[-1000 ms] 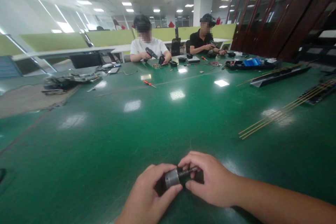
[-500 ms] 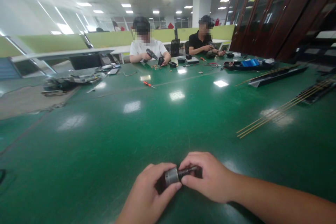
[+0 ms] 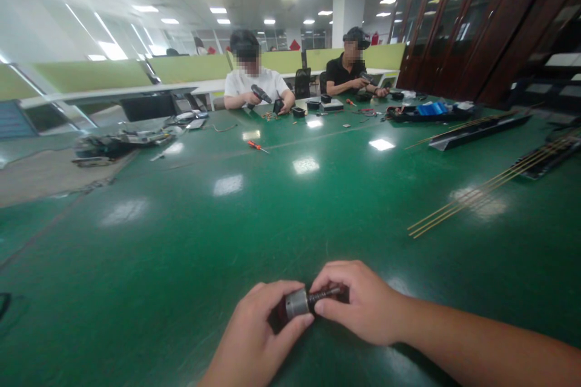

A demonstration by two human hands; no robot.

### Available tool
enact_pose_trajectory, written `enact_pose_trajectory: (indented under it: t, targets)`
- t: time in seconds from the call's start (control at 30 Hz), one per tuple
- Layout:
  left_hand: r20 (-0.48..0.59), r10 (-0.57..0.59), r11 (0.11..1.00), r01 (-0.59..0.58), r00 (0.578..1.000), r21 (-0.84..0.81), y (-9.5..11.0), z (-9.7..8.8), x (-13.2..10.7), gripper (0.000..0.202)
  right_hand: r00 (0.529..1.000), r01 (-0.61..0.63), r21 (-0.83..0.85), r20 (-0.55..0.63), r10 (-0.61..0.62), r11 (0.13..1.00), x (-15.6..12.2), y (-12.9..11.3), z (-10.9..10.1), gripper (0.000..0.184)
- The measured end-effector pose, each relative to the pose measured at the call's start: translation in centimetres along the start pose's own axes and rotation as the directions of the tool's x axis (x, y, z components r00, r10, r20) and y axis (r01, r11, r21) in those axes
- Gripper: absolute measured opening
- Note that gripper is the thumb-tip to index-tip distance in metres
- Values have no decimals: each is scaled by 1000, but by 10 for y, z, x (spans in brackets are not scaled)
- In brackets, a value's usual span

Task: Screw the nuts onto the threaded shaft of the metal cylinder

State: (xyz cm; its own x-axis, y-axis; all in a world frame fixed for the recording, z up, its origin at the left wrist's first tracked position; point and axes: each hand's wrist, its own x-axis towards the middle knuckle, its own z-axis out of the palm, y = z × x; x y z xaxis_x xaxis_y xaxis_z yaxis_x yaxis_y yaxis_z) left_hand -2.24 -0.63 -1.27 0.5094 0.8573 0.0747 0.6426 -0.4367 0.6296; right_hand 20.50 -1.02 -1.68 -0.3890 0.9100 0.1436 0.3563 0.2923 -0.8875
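metal cylinder (image 3: 297,303) clamped in the left hand (image 3: 254,338), right hand (image 3: 363,308) beside it pinching the threaded shaft (image 3: 323,295), partly seated, threads exposed.

Tip of threaded shaft (image 3: 324,295) out of sight inside right hand (image 3: 363,309)

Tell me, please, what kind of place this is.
Probably an office used as an assembly workshop: a long green table, co-workers opposite with power drivers, brass rods, and desk partitions behind. The left hand and right hand hold a small metal cylinder.
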Motion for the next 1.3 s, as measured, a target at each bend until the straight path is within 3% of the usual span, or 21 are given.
enact_pose_trajectory:
  t: [0.57, 1.3]
  targets:
    - [-24, -6, 1000, 6, 1000, 0, 2, -1, 0, 25, 1000, -27, 0, -5, 27, 1000, -1, 1, 0, 8]
    - [23, -42, 999, 43, 999, -34, -1, -1, -1, 25, 998, -54, 37, -27, 55, 998, -1, 1, 1, 5]
